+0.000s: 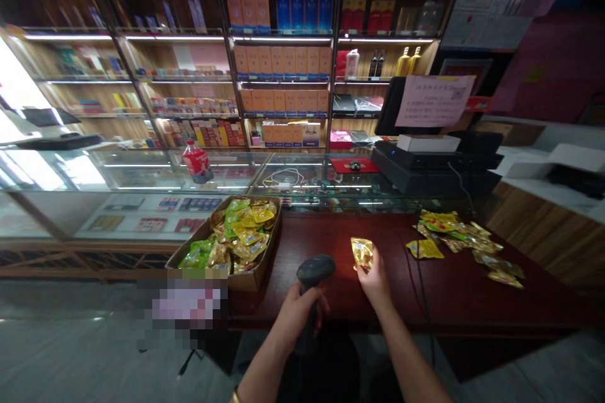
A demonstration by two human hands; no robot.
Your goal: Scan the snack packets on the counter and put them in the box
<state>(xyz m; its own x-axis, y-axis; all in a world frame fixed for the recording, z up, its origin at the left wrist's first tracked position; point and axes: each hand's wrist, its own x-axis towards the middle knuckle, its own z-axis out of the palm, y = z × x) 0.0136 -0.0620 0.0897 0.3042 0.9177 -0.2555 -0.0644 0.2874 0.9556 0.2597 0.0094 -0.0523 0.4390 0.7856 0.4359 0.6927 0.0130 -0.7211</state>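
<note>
The left hand (297, 313) is wrapping closed around the handle of a dark handheld scanner (316, 269), while the right hand (377, 283) is pinching a gold packet (362, 252) between thumb and fingers at the reddish-brown table (307, 233). The step in hand is seemingly presenting the packet to the scanner — the two are sitting near but apart, between the filled box (258, 279) and the loose packets (466, 239) — and the next move is probably calling for a steady pinch and squared-up aim.
</note>
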